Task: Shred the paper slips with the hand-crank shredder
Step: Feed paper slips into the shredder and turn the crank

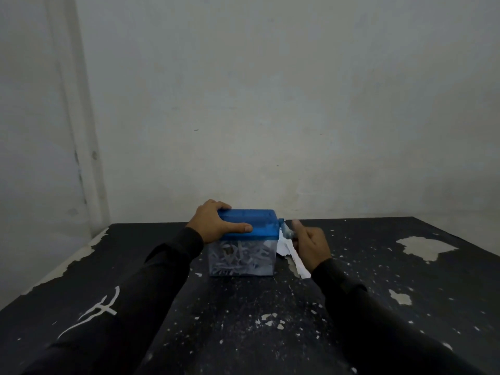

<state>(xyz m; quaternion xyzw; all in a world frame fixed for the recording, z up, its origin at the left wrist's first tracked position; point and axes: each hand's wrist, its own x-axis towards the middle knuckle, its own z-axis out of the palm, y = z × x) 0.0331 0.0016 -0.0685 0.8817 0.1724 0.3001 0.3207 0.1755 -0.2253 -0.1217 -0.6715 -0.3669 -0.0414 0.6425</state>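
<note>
The hand-crank shredder [251, 226] has a blue lid and a clear bin [243, 258] holding several white paper shreds. My left hand [216, 221] grips the lid's left end, thumb along its front edge. My right hand [308, 244] is at the shredder's right side, fingers curled round the knob of the blue crank [285, 229], with the forefinger sticking up. White paper slips [295, 259] lie on the table under and beside my right hand, partly hidden by it.
The shredder stands near the far edge of a black table [243, 320] with chipped paint and pale bare patches [424, 247]. A pale wall rises right behind the table. The table's left edge runs diagonally at the left.
</note>
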